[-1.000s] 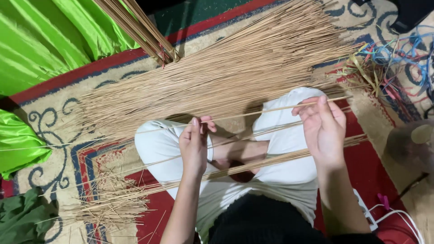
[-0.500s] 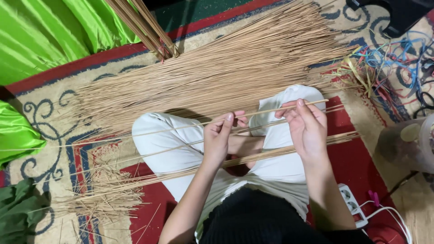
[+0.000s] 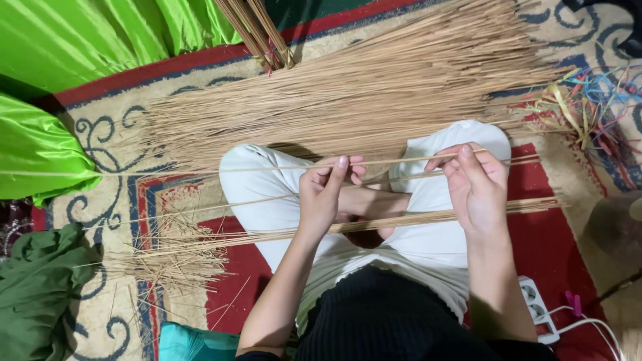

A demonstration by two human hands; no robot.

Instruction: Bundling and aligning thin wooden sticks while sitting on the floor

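Left hand (image 3: 326,194) and right hand (image 3: 473,184) each pinch 1 long thin tan stick (image 3: 394,161) between fingertips, above a heap of tan sticks (image 3: 348,100).

Tan sticks (image 3: 348,100), white trousers (image 3: 267,180), bright green cloth (image 3: 80,40), red scroll-patterned carpet (image 3: 568,234).

Person wears white trousers (image 3: 428,247) and a black ribbed knit top (image 3: 394,321), lower centre of frame. Forearms bare, no sleeves visible. Left hand (image 3: 324,197) and right hand (image 3: 476,187) bare, no gloves.
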